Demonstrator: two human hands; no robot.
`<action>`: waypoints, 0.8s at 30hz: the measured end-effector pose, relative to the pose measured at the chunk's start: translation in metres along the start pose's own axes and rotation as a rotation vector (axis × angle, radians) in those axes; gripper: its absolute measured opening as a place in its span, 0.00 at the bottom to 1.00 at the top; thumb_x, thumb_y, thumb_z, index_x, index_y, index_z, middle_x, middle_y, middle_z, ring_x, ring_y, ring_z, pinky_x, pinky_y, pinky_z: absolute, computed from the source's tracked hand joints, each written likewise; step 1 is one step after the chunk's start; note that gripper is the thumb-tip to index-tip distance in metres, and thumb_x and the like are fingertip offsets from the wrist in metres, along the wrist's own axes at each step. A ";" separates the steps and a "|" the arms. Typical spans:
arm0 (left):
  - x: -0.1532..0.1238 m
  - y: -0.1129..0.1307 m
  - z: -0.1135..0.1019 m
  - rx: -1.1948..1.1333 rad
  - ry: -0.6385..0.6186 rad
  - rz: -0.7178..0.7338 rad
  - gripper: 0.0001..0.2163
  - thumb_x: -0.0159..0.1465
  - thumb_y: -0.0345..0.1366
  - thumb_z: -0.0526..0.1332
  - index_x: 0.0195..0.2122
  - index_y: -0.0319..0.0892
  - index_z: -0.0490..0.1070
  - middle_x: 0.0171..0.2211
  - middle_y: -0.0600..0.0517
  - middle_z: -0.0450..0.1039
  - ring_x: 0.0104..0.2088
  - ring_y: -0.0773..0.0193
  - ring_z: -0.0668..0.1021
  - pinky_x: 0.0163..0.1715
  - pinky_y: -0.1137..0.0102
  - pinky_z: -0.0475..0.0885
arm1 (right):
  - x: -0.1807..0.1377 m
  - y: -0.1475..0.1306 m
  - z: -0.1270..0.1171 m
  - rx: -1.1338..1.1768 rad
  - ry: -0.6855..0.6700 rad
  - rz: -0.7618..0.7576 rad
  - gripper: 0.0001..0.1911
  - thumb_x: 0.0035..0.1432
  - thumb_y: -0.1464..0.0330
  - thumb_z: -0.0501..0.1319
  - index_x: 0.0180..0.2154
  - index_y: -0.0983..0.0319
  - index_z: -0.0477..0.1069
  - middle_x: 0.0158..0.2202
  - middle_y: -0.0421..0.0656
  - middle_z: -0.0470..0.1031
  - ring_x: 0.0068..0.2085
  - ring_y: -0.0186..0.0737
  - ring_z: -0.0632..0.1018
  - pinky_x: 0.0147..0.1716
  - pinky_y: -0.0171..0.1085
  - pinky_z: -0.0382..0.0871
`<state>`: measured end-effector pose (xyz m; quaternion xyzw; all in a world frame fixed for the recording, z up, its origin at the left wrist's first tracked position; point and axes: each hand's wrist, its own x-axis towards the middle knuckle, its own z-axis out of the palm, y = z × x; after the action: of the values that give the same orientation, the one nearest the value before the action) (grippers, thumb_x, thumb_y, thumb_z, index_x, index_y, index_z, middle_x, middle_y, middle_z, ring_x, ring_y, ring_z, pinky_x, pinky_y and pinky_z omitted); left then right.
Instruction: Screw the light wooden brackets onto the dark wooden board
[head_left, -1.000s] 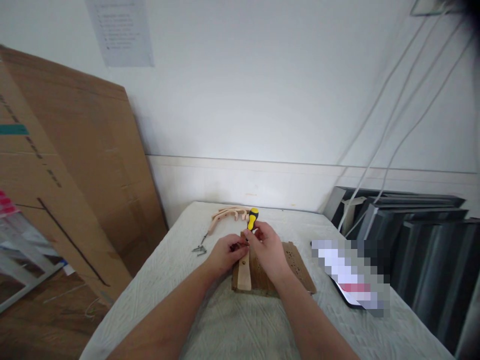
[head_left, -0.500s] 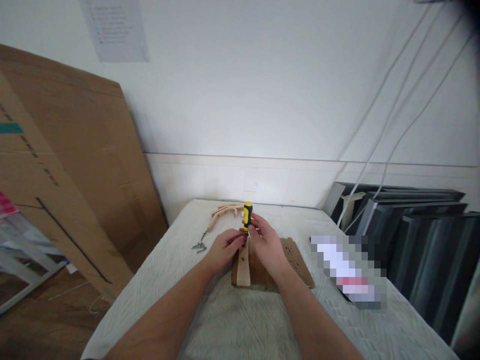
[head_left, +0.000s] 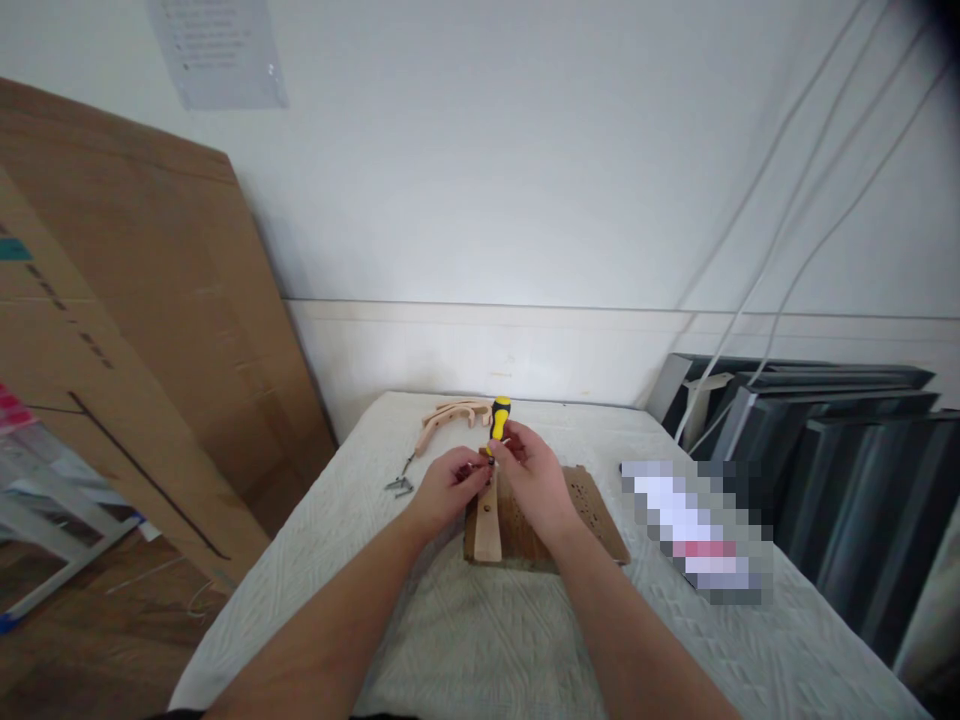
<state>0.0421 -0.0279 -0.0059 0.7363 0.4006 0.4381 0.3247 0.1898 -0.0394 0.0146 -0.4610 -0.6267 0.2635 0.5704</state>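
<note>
My right hand grips a screwdriver with a yellow and black handle, held nearly upright over a pale wooden strip. That strip lies on a brown perforated board on the white-covered table. My left hand pinches something small at the screwdriver's tip, too small to name. Both hands meet at the strip's far end.
Curved pale wooden pieces and several loose screws lie at the table's far left. A blurred-out flat object lies to the right. Large cardboard sheets lean on the left wall. Dark panels and hanging cables stand at right.
The screwdriver tilted from leaning right to upright, then slightly right again. Both hands stayed at the strip's far end; the view shifted a little.
</note>
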 end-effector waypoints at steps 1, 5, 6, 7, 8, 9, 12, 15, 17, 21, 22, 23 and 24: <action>0.000 0.000 0.000 -0.004 0.010 0.002 0.09 0.61 0.39 0.58 0.32 0.38 0.72 0.29 0.50 0.70 0.30 0.66 0.71 0.31 0.72 0.65 | 0.000 -0.001 0.000 0.018 -0.016 0.007 0.19 0.56 0.62 0.58 0.49 0.62 0.68 0.39 0.48 0.77 0.37 0.42 0.77 0.41 0.44 0.71; 0.000 0.002 -0.002 0.002 -0.030 0.072 0.10 0.63 0.38 0.56 0.33 0.38 0.74 0.33 0.49 0.71 0.35 0.64 0.73 0.36 0.71 0.66 | -0.001 -0.001 -0.001 0.013 -0.026 -0.001 0.20 0.58 0.64 0.54 0.51 0.62 0.67 0.44 0.49 0.77 0.41 0.43 0.77 0.44 0.45 0.70; 0.000 0.003 -0.002 0.007 -0.041 0.081 0.10 0.63 0.38 0.56 0.33 0.38 0.74 0.33 0.49 0.71 0.35 0.64 0.73 0.37 0.71 0.66 | -0.001 -0.001 -0.001 -0.002 -0.027 -0.003 0.20 0.59 0.64 0.54 0.51 0.62 0.68 0.45 0.50 0.76 0.42 0.44 0.77 0.44 0.45 0.69; 0.001 0.003 -0.002 0.009 -0.045 0.077 0.10 0.63 0.38 0.57 0.32 0.38 0.73 0.32 0.49 0.71 0.34 0.64 0.73 0.36 0.71 0.66 | -0.001 -0.001 -0.001 -0.014 -0.031 -0.004 0.20 0.59 0.63 0.53 0.51 0.63 0.68 0.45 0.50 0.76 0.43 0.44 0.77 0.45 0.45 0.69; 0.001 0.004 -0.002 0.010 -0.039 0.061 0.09 0.62 0.38 0.57 0.32 0.37 0.73 0.31 0.49 0.70 0.33 0.65 0.72 0.35 0.71 0.66 | -0.001 -0.002 -0.001 -0.023 -0.035 -0.002 0.20 0.59 0.63 0.53 0.51 0.63 0.69 0.45 0.50 0.76 0.43 0.44 0.77 0.45 0.45 0.69; 0.001 0.004 -0.002 0.010 -0.024 0.039 0.09 0.62 0.37 0.58 0.32 0.37 0.72 0.30 0.50 0.70 0.31 0.65 0.72 0.33 0.72 0.66 | -0.002 -0.003 -0.001 -0.030 -0.039 0.001 0.20 0.59 0.62 0.53 0.50 0.64 0.69 0.45 0.50 0.76 0.42 0.44 0.77 0.44 0.45 0.69; 0.000 0.004 0.000 0.014 -0.014 0.002 0.09 0.62 0.38 0.58 0.31 0.37 0.71 0.28 0.51 0.69 0.29 0.67 0.70 0.30 0.73 0.65 | -0.002 -0.006 -0.002 -0.045 -0.026 -0.025 0.18 0.56 0.59 0.58 0.45 0.63 0.70 0.41 0.48 0.76 0.37 0.42 0.76 0.37 0.41 0.70; -0.001 0.005 0.000 0.016 0.000 0.004 0.09 0.61 0.39 0.59 0.31 0.37 0.72 0.29 0.51 0.70 0.29 0.67 0.70 0.30 0.73 0.65 | -0.001 -0.007 -0.002 -0.046 -0.007 -0.064 0.14 0.55 0.59 0.60 0.40 0.61 0.71 0.37 0.46 0.76 0.35 0.40 0.75 0.37 0.40 0.70; -0.001 0.006 -0.001 -0.010 0.021 0.006 0.10 0.61 0.39 0.59 0.35 0.37 0.73 0.32 0.49 0.72 0.30 0.66 0.71 0.31 0.72 0.66 | -0.001 -0.006 -0.002 0.014 -0.005 -0.030 0.15 0.56 0.60 0.59 0.42 0.61 0.71 0.36 0.45 0.76 0.36 0.41 0.76 0.39 0.41 0.70; -0.001 0.009 -0.003 -0.024 0.008 0.038 0.11 0.62 0.38 0.57 0.39 0.38 0.74 0.35 0.47 0.75 0.34 0.64 0.74 0.35 0.71 0.68 | 0.000 -0.005 -0.002 0.082 -0.027 -0.010 0.16 0.59 0.62 0.55 0.47 0.60 0.69 0.43 0.47 0.77 0.43 0.43 0.77 0.46 0.44 0.69; -0.001 0.010 -0.004 -0.016 0.006 0.036 0.10 0.62 0.38 0.57 0.38 0.38 0.74 0.35 0.48 0.75 0.34 0.64 0.74 0.35 0.71 0.68 | -0.001 -0.005 -0.002 0.065 -0.030 -0.019 0.16 0.59 0.62 0.55 0.47 0.60 0.70 0.44 0.47 0.77 0.44 0.43 0.77 0.48 0.45 0.68; 0.000 0.010 -0.004 -0.008 0.005 0.028 0.10 0.62 0.38 0.57 0.37 0.38 0.74 0.34 0.48 0.74 0.33 0.64 0.74 0.34 0.71 0.68 | -0.001 -0.005 -0.002 0.051 -0.029 -0.024 0.16 0.60 0.61 0.54 0.46 0.60 0.71 0.44 0.47 0.77 0.45 0.44 0.77 0.48 0.46 0.68; 0.000 0.011 -0.004 -0.006 0.008 0.018 0.09 0.62 0.37 0.57 0.36 0.37 0.73 0.33 0.48 0.74 0.32 0.65 0.73 0.33 0.71 0.68 | -0.002 -0.005 -0.002 0.046 -0.026 -0.026 0.16 0.60 0.61 0.53 0.46 0.60 0.71 0.44 0.47 0.77 0.46 0.44 0.76 0.49 0.46 0.67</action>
<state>0.0419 -0.0327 0.0042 0.7373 0.3937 0.4451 0.3212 0.1899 -0.0434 0.0185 -0.4361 -0.6338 0.2762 0.5761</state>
